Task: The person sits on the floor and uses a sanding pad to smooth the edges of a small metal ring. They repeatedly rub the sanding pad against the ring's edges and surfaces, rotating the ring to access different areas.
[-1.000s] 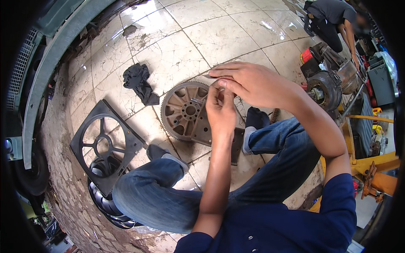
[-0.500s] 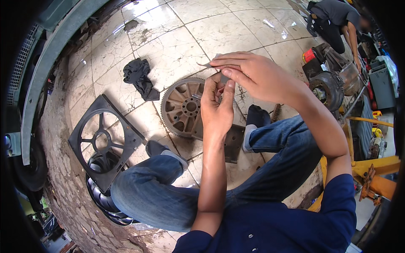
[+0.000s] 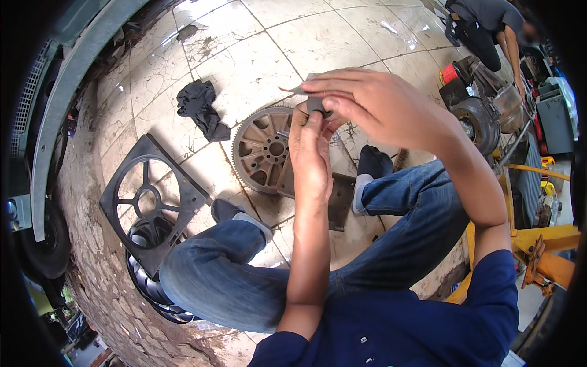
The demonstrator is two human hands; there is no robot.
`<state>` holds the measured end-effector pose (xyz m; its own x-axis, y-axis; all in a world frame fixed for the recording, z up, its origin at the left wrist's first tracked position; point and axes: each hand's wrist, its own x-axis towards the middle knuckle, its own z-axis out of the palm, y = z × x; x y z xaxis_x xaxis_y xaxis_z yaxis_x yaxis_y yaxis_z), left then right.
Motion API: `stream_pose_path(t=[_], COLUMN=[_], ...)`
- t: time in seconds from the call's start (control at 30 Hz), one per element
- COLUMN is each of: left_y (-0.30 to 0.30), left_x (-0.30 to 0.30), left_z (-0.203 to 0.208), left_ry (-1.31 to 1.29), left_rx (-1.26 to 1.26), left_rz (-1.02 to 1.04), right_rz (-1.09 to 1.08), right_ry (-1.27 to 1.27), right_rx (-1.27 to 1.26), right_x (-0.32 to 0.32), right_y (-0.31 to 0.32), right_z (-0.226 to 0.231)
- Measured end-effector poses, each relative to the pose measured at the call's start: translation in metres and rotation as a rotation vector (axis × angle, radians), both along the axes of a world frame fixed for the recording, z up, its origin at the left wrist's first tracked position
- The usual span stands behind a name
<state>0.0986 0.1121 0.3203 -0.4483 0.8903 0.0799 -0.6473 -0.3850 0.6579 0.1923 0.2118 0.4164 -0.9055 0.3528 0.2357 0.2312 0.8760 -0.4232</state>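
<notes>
In front of me, above the floor, my two hands meet at a folded dark grey sheet [image 3: 316, 105] that looks like sandpaper. One thin brownish corner of it sticks out to the left past the fingertips. My right hand [image 3: 385, 107] reaches over from the right, fingers stretched together along the top and thumb pressing the sheet from below. My left hand [image 3: 312, 150] is raised upright under it, thumb and fingers closed at the sheet; whether a small part sits inside is hidden. Behind my left hand lies a toothed flywheel [image 3: 252, 165] beside a dark metal plate [image 3: 340, 205].
A black fan shroud [image 3: 137, 227] leans over a fan [image 3: 150, 289] by my left leg. A black cloth [image 3: 199, 104] lies on the tiles. At right are a grimy housing [image 3: 477, 125], a yellow frame [image 3: 541, 241] and a crouching person [image 3: 486, 27].
My left thumb has shifted up and inward against the sheet, and the left hand has turned slightly. The right hand has moved a little up and left over it.
</notes>
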Motion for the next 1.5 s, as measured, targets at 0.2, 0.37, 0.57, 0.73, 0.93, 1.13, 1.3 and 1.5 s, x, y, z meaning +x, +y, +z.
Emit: stream_pose_path(t=[0.2,0.37,0.57,0.73,0.93,1.13,1.3,1.5], left_y=[-0.002,-0.002,0.000,0.002,-0.001,0.000,0.000,-0.005], left_x=[-0.001,0.000,-0.001,0.002,0.002,0.006,0.009,0.009], left_z=[0.002,0.006,0.002,0.006,0.000,-0.004,-0.003,0.001], left_ry=[-0.235,-0.315,-0.396,-0.460,-0.415,-0.492,-0.484,-0.503], left_rx=[0.065,0.055,0.029,-0.017,-0.066,0.014,0.002,0.023], left_rz=[-0.093,-0.107,-0.024,0.045,0.084,-0.026,-0.025,-0.052], right_rz=[0.045,-0.005,0.019,0.081,0.107,0.007,-0.019,0.087], right_ry=[0.097,0.020,0.028,0.086,0.057,0.082,0.069,0.069], right_rx=[-0.006,0.026,0.078,0.253,0.422,0.326,0.214,0.464], right_x=[0.000,0.000,-0.004,-0.008,-0.015,-0.017,-0.016,-0.015], right_y=[-0.007,-0.003,-0.007,-0.011,-0.021,-0.025,-0.020,-0.023], right_z=[0.001,0.003,-0.001,-0.012,-0.011,-0.014,-0.015,-0.011])
